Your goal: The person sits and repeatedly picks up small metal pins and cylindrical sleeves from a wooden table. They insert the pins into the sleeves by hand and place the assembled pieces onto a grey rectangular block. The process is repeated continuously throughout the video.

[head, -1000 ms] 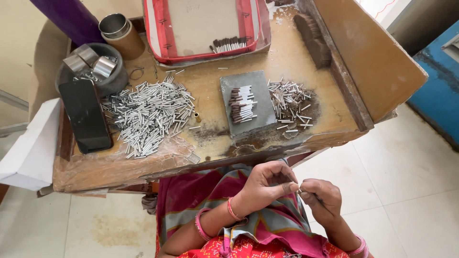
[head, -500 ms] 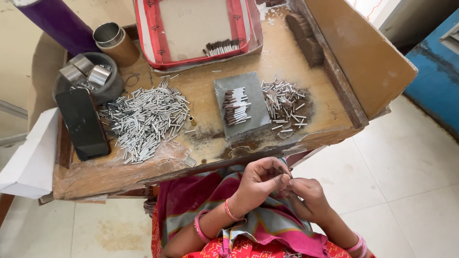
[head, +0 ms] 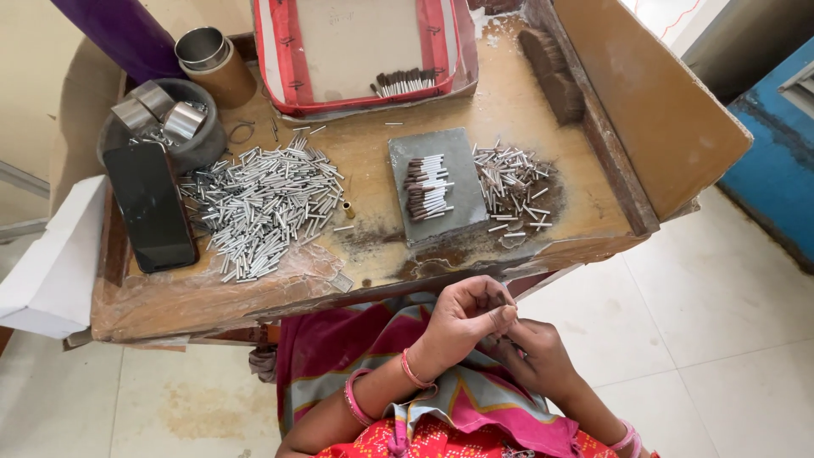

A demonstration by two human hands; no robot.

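Silver tubes [head: 259,208] & phone [head: 150,206] lie on table [head: 170,301]; our left hand [head: 465,318] & right hand [head: 534,356] pinch sth tiny, can't tell what.

Black smartphone [head: 149,206] with dark blank screen, flat at the worktop's [head: 373,254] left edge, white rectangular box [head: 52,263] just off that edge, red-and-white plastic-wrapped flat tray [head: 356,51] at the far edge

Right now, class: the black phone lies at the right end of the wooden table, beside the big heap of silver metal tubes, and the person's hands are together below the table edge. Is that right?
Not quite. The head view shows the black phone at the left end of the wooden table, beside the big heap of silver metal tubes. The rest holds: the left hand and right hand are together below the table edge.
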